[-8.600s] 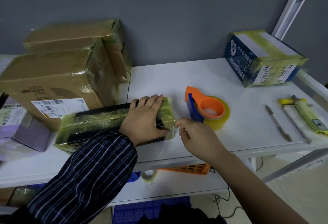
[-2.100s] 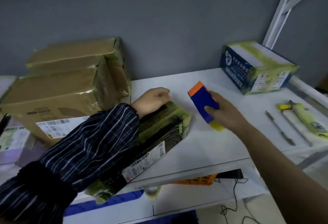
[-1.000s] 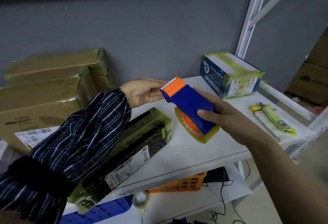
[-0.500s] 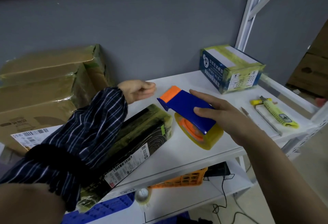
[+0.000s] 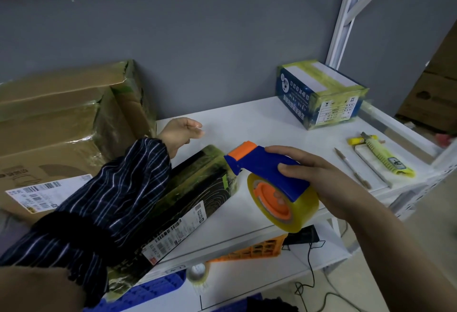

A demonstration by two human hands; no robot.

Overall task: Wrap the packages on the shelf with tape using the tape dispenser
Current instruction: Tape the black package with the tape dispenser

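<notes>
Blue-and-orange tape dispenser (image 5: 267,171) is centre-right of frame, held off the white shelf (image 5: 259,116) by the right hand (image 5: 329,180). Fingers curl over the blue handle, thumb on the near side. Orange cutter end points left, close to the far corner of the black package (image 5: 197,188). Package lies diagonally, centre to lower left, tape-wrapped, near end overhanging the shelf edge, striped sleeve (image 5: 111,188) across it. Left hand (image 5: 179,131) hovers beyond the package, fingers loosely curled, tips near the thumb; can't tell if they pinch anything. Brown cartons (image 5: 61,114) upper left, blue box (image 5: 319,94) upper right.
</notes>
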